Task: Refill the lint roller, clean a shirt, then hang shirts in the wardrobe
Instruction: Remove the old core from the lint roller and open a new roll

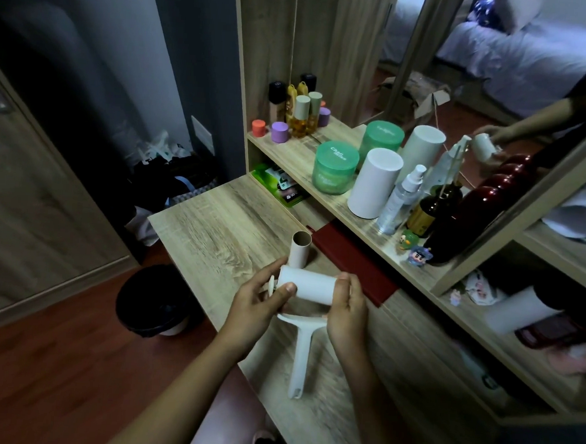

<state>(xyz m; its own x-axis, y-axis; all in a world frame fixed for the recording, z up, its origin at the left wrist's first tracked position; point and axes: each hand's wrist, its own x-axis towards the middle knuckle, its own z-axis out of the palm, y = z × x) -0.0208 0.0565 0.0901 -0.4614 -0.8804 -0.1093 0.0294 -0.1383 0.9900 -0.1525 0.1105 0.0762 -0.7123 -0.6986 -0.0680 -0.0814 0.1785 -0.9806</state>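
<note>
At the worktop (237,215), I am holding a fresh white roll (310,284) between both hands, just above the roller handle (300,356), which is lying on the wood near me. My left hand (257,300) is wrapping the roll's left end, fingers (289,288) clamped on it; my right hand (346,305) is cupping the right end, fingers curled against it. A bare cardboard core (300,249) is standing upright just beyond the roll, so the spent roll looks to be off already. The refill seems to be midway: the new roll is not yet seated on the handle, as far as I can judge. No shirt is in view, so cleaning and hanging in the wardrobe are still waiting. A spare roll (374,182) is standing on the far shelf (299,153).
</note>
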